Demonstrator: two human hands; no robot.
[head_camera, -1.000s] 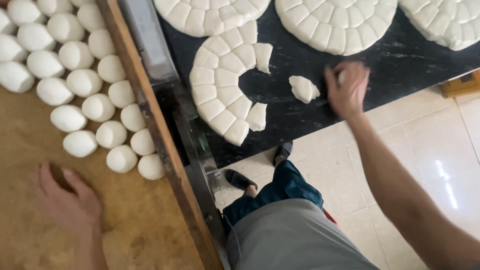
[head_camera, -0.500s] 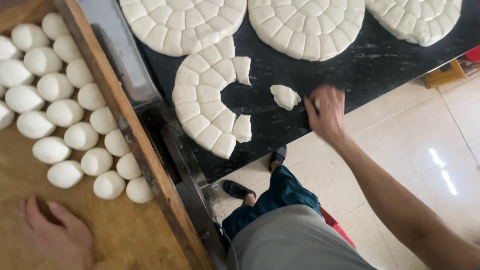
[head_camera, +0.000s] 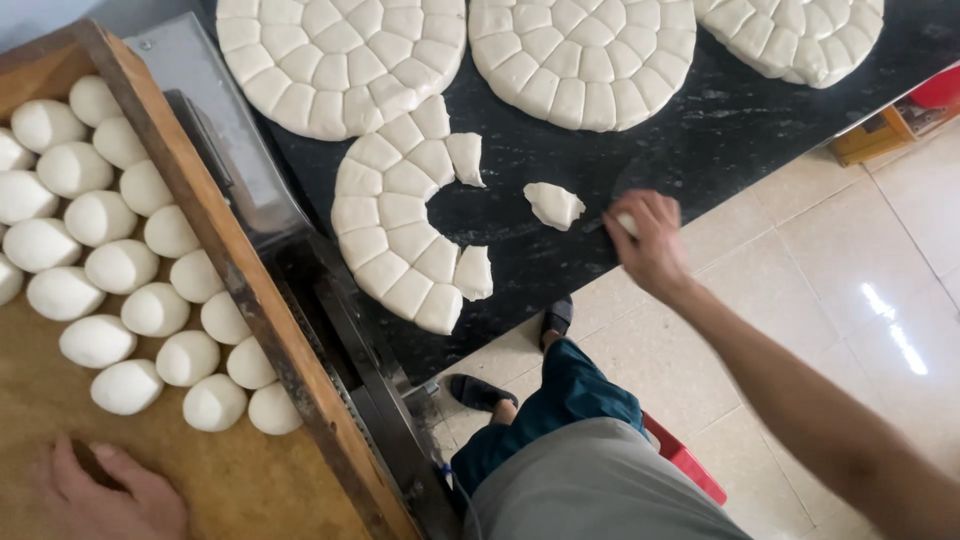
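The right hand (head_camera: 648, 238) rests at the near edge of the black counter (head_camera: 720, 150), with the fingers curled around a small white piece of dough (head_camera: 626, 222); most of this piece is hidden inside the hand. Just beside it, to the left, one loose dough piece (head_camera: 553, 205) lies alone on the counter.

Further left is a scored dough ring (head_camera: 395, 215) with many segments already taken away, so it has the shape of a letter C. Behind it lie three full scored dough discs (head_camera: 340, 55), each cut in wedge-like segments; the right one is partly out of view.

The left hand (head_camera: 105, 495) lies flat with the fingers spread on the wooden tray (head_camera: 240, 270), holding nothing. On this tray, round dough balls (head_camera: 155, 310) stand in close rows, touching each other. A metal frame (head_camera: 330, 330) stands between the tray and the counter.

At the right edge, on the tiled floor (head_camera: 830, 290), there is a yellow-brown box (head_camera: 885, 135) with something red behind it. A red object (head_camera: 685, 460) shows beside the person's leg.
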